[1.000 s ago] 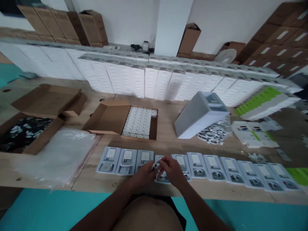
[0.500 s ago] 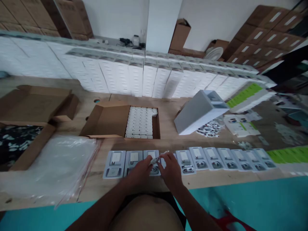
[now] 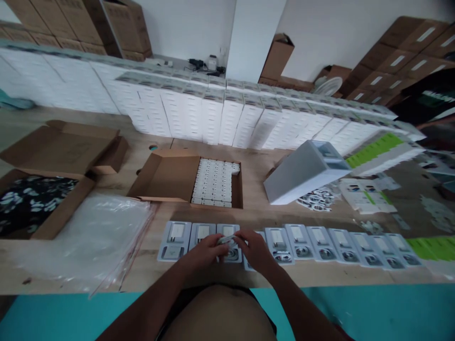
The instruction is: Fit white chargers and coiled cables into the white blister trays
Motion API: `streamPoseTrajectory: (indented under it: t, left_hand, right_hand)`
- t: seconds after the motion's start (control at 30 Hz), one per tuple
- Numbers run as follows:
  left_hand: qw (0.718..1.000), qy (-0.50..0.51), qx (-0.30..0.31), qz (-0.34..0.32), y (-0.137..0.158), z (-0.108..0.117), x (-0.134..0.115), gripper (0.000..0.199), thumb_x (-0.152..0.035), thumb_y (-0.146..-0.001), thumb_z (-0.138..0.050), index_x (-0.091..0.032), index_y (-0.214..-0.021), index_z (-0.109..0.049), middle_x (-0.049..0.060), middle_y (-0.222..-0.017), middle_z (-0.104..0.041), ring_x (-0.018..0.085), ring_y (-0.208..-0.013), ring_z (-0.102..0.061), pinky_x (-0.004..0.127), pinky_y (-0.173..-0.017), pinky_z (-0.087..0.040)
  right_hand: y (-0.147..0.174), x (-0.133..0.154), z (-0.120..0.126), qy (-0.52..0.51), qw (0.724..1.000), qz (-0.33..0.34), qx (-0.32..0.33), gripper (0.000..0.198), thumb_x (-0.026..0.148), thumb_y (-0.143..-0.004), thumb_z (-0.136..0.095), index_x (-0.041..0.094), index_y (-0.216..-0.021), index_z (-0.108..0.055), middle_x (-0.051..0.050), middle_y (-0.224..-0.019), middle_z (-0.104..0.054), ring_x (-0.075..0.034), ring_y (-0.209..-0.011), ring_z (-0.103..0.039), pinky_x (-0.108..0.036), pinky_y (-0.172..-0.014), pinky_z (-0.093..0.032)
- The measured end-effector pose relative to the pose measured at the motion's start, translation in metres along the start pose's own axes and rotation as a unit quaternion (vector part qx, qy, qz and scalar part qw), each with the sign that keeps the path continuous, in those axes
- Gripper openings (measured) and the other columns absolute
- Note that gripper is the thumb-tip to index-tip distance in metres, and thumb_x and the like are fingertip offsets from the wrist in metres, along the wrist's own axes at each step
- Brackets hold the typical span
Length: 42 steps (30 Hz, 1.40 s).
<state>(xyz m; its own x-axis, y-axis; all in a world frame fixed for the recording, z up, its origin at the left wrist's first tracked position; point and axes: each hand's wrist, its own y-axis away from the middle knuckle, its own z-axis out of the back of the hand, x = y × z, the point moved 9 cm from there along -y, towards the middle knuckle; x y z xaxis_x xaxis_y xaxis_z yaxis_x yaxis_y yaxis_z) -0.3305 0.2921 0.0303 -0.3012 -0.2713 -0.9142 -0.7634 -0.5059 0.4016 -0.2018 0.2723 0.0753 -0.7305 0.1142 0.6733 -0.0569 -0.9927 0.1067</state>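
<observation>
Between my two hands is a coiled white cable [image 3: 228,240], held just above the row of grey plastic trays. My left hand [image 3: 205,251] pinches its left side, over the second and third trays from the left. Fingers of my right hand [image 3: 253,248] close on its right end, and that hand partly covers another tray [image 3: 248,266]. The leftmost tray [image 3: 174,240] has a white charger block in its upper pocket and a flat white piece in its lower one. Trays further right, such as this tray [image 3: 279,245], hold a charger block and a coiled cable.
Behind the trays stand an open carton [image 3: 216,182] of white chargers and a tall stack of grey trays [image 3: 302,173]. Loose cables [image 3: 316,199] lie beside the stack. Plastic bags [image 3: 103,237] and a carton of black items [image 3: 35,203] are left. White boxes [image 3: 213,118] line the back.
The view has shifted slightly, so the table's contents appear further right. Both hands still hold the cable, and the left hand's fingers have turned around it.
</observation>
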Motion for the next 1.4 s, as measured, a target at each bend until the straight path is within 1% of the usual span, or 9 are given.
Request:
streamPoseTrajectory:
  t: [0.13, 0.3, 0.4, 0.5, 0.63, 0.83, 1.07, 1.17, 1.4]
  left_hand:
    - [0.998, 0.038, 0.017, 0.041, 0.0, 0.0, 0.013, 0.038, -0.052, -0.089, -0.044, -0.016, -0.093, -0.057, 0.002, -0.082, -0.065, 0.011, -0.058, -0.054, 0.024, -0.055, -0.036]
    - [0.966, -0.245, -0.077, 0.012, -0.004, 0.012, 0.019, 0.025, -0.035, -0.094, -0.036, -0.019, -0.083, -0.053, 0.004, -0.074, -0.063, 0.017, -0.067, -0.058, 0.029, -0.065, -0.038]
    - [0.933, -0.346, -0.098, 0.017, -0.006, 0.007, 0.023, 0.018, -0.025, -0.092, -0.037, -0.018, -0.089, -0.054, 0.009, -0.081, -0.066, 0.022, -0.076, -0.061, 0.031, -0.066, -0.036]
    - [0.947, -0.309, -0.087, 0.011, -0.007, -0.002, 0.026, 0.02, -0.026, -0.093, -0.036, -0.019, -0.09, -0.054, 0.008, -0.083, -0.065, 0.02, -0.075, -0.059, 0.03, -0.066, -0.036]
    - [0.992, -0.119, -0.047, -0.004, -0.006, -0.011, 0.028, 0.033, -0.04, -0.097, -0.03, -0.02, -0.09, -0.054, 0.002, -0.074, -0.058, 0.015, -0.067, -0.053, 0.026, -0.063, -0.038]
    - [0.999, -0.005, -0.037, 0.006, -0.005, -0.011, 0.021, 0.024, -0.037, -0.092, -0.039, -0.018, -0.087, -0.053, -0.002, -0.069, -0.051, 0.013, -0.062, -0.046, 0.024, -0.059, -0.036]
    - [0.998, -0.059, -0.014, -0.017, -0.001, -0.012, 0.014, 0.018, -0.033, -0.092, -0.038, -0.021, -0.094, -0.051, 0.0, -0.079, -0.056, 0.015, -0.07, -0.051, 0.027, -0.065, -0.04]
    - [0.968, -0.239, -0.041, -0.066, 0.003, -0.002, 0.004, 0.019, -0.03, -0.093, -0.039, -0.02, -0.099, -0.054, 0.006, -0.095, -0.062, 0.02, -0.088, -0.056, 0.032, -0.081, -0.042]
    - [0.925, -0.367, -0.033, -0.096, 0.017, 0.033, -0.008, 0.033, -0.016, -0.088, -0.042, -0.022, -0.117, -0.055, 0.007, -0.113, -0.061, 0.021, -0.104, -0.058, 0.034, -0.093, -0.044]
  right_hand:
    - [0.003, 0.005, -0.001, 0.093, 0.995, 0.03, -0.002, 0.017, 0.027, -0.094, -0.052, 0.023, -0.095, -0.069, -0.004, -0.092, -0.071, -0.02, -0.088, -0.061, -0.032, -0.082, -0.041]
    - [0.006, 0.012, 0.002, 0.216, 0.976, 0.006, 0.002, 0.016, 0.025, -0.089, -0.057, 0.021, -0.077, -0.066, -0.007, -0.084, -0.068, -0.022, -0.082, -0.06, -0.032, -0.072, -0.037]
    - [0.009, 0.0, 0.001, 0.099, 0.992, -0.075, -0.017, 0.013, 0.027, -0.091, -0.053, 0.023, -0.083, -0.063, -0.003, -0.074, -0.067, -0.018, -0.07, -0.06, -0.029, -0.063, -0.035]
    - [0.011, -0.012, -0.009, -0.091, 0.988, -0.118, -0.043, 0.018, 0.031, -0.09, -0.049, 0.023, -0.078, -0.058, 0.001, -0.064, -0.063, -0.016, -0.062, -0.06, -0.027, -0.061, -0.039]
    - [0.019, -0.031, -0.033, -0.325, 0.926, -0.186, -0.051, 0.023, 0.042, -0.086, -0.054, 0.021, -0.077, -0.054, 0.002, -0.061, -0.064, -0.014, -0.053, -0.06, -0.025, -0.053, -0.04]
    - [0.034, -0.045, -0.065, -0.505, 0.817, -0.275, -0.03, 0.041, 0.057, -0.072, -0.066, 0.019, -0.08, -0.053, 0.001, -0.065, -0.066, -0.014, -0.049, -0.06, -0.02, -0.042, -0.025]
    - [0.028, -0.028, -0.011, -0.157, 0.968, -0.122, -0.151, 0.02, 0.034, -0.077, -0.063, 0.02, -0.091, -0.066, -0.006, -0.086, -0.065, -0.018, -0.073, -0.06, -0.032, -0.071, -0.048]
    - [0.023, -0.011, -0.003, -0.105, 0.986, -0.041, -0.122, 0.038, 0.023, -0.075, -0.066, 0.022, -0.113, -0.063, -0.006, -0.104, -0.066, -0.02, -0.089, -0.06, -0.034, -0.084, -0.048]
    - [0.002, 0.001, -0.033, -0.115, 0.993, 0.019, 0.001, 0.013, 0.023, -0.08, -0.067, 0.025, -0.092, -0.073, -0.002, -0.087, -0.07, -0.018, -0.087, -0.062, -0.031, -0.082, -0.046]
